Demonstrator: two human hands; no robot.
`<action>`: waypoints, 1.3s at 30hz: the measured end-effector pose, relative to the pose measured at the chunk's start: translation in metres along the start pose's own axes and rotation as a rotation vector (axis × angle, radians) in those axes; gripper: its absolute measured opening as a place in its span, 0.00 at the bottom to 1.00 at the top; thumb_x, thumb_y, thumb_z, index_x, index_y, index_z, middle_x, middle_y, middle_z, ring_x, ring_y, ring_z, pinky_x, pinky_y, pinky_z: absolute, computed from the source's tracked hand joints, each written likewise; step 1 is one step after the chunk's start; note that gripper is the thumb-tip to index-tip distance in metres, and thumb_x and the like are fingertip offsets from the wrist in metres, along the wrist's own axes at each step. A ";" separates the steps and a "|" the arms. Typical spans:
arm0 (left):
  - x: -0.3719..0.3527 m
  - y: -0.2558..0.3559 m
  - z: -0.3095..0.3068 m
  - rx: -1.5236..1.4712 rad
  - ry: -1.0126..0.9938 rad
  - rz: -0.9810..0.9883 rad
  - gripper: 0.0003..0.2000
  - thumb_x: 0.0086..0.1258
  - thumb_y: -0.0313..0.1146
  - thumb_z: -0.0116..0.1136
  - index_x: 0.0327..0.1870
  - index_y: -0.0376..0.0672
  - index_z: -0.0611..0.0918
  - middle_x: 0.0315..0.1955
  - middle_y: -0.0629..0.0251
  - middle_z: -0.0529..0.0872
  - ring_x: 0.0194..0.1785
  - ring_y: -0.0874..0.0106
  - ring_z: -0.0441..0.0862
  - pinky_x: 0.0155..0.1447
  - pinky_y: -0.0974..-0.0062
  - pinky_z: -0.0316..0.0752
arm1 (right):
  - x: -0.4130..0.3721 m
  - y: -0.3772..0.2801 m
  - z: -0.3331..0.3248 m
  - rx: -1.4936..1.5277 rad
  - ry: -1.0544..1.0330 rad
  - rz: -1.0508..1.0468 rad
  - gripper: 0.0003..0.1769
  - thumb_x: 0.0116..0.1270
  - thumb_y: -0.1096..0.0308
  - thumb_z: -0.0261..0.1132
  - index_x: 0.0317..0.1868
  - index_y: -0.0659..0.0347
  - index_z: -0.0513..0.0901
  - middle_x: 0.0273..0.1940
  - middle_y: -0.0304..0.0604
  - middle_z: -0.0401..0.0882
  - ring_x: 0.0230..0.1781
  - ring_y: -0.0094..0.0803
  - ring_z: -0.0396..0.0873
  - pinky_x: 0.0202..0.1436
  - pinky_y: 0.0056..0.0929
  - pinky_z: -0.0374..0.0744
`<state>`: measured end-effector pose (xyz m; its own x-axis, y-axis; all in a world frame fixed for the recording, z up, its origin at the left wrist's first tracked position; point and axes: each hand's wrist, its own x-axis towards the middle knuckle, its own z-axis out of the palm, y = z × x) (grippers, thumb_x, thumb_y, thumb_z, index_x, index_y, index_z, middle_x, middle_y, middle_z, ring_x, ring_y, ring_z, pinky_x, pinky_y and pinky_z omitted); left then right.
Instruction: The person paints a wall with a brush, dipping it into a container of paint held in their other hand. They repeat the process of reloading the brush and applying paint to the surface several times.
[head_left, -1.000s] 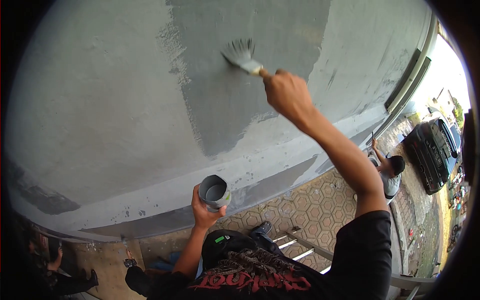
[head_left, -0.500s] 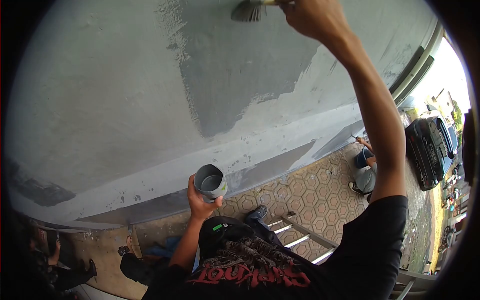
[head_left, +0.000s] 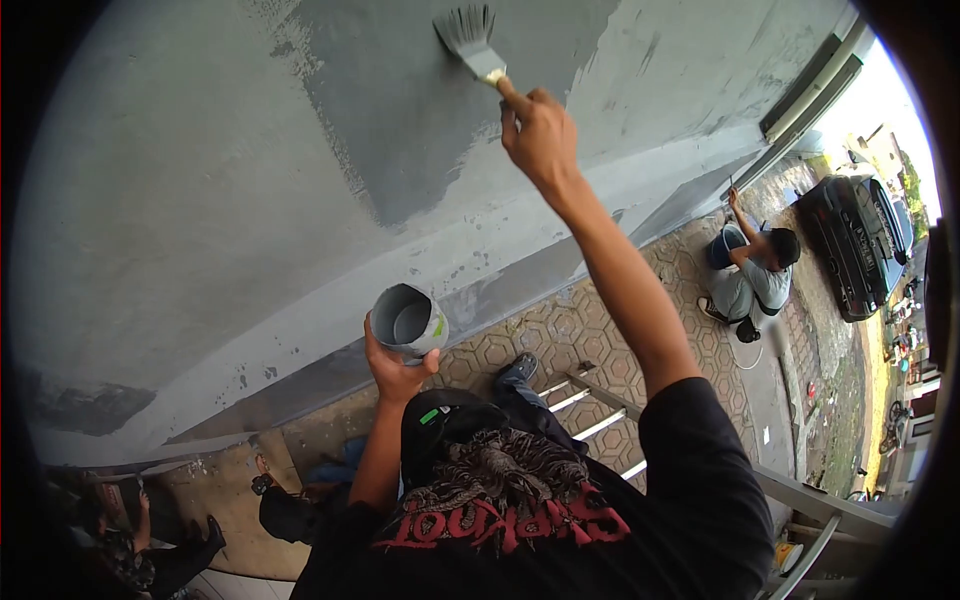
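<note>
My right hand is closed around the handle of a paintbrush, whose grey-coated bristles are spread against the wall. Under the brush lies a darker grey patch of paint with ragged edges. Lower down, my left hand grips a paint cup from below and the side. Grey paint coats the cup's inside, and its pale outer wall carries a green mark. The cup is held apart from the wall.
A metal ladder stands below me on hexagonal paving. To the right, a person crouches at the wall beside a blue bucket. Beyond is a parked dark car. More people are at lower left.
My right hand has come down and left with the brush, whose bristles now point up. The view has shifted, showing more of the crouching person. The cup stays in my left hand.
</note>
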<state>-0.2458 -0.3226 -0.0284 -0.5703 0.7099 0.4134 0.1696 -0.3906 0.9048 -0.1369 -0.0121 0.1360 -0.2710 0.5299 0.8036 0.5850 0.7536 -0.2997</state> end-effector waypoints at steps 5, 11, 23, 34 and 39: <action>-0.004 0.013 -0.005 0.049 -0.038 -0.075 0.44 0.51 0.41 0.81 0.66 0.34 0.67 0.57 0.55 0.78 0.60 0.65 0.80 0.64 0.65 0.75 | -0.145 0.018 0.070 0.044 -0.405 0.262 0.17 0.65 0.68 0.64 0.53 0.49 0.89 0.33 0.56 0.83 0.32 0.55 0.84 0.37 0.49 0.82; -0.003 0.008 -0.012 0.127 -0.033 -0.062 0.45 0.51 0.42 0.82 0.67 0.33 0.66 0.58 0.55 0.77 0.62 0.64 0.79 0.66 0.65 0.74 | -0.186 0.061 0.090 -0.109 -0.739 0.311 0.15 0.62 0.70 0.63 0.47 0.51 0.91 0.35 0.60 0.86 0.38 0.55 0.87 0.43 0.47 0.85; -0.007 -0.015 -0.019 0.123 0.006 -0.091 0.46 0.51 0.37 0.81 0.70 0.32 0.64 0.61 0.53 0.75 0.65 0.62 0.77 0.69 0.62 0.73 | -0.050 0.046 -0.009 0.032 0.108 0.175 0.16 0.64 0.68 0.70 0.51 0.43 0.92 0.29 0.38 0.82 0.21 0.35 0.78 0.25 0.33 0.74; 0.003 -0.008 -0.011 0.108 0.038 -0.111 0.47 0.49 0.33 0.81 0.70 0.30 0.64 0.63 0.52 0.74 0.66 0.62 0.77 0.71 0.62 0.73 | -0.155 0.047 0.084 0.328 0.194 0.310 0.20 0.63 0.76 0.71 0.55 0.51 0.90 0.31 0.40 0.81 0.21 0.27 0.74 0.24 0.29 0.73; 0.001 -0.017 -0.018 0.154 0.028 -0.135 0.47 0.50 0.33 0.80 0.70 0.30 0.63 0.63 0.52 0.74 0.66 0.62 0.77 0.72 0.61 0.73 | -0.177 0.051 0.111 0.286 -0.093 0.474 0.19 0.63 0.73 0.69 0.55 0.49 0.88 0.31 0.46 0.82 0.27 0.43 0.81 0.33 0.41 0.78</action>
<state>-0.2641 -0.3258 -0.0456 -0.6178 0.7322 0.2866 0.2102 -0.1974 0.9575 -0.1441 -0.0246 -0.0788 -0.1022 0.8588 0.5020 0.4320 0.4929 -0.7553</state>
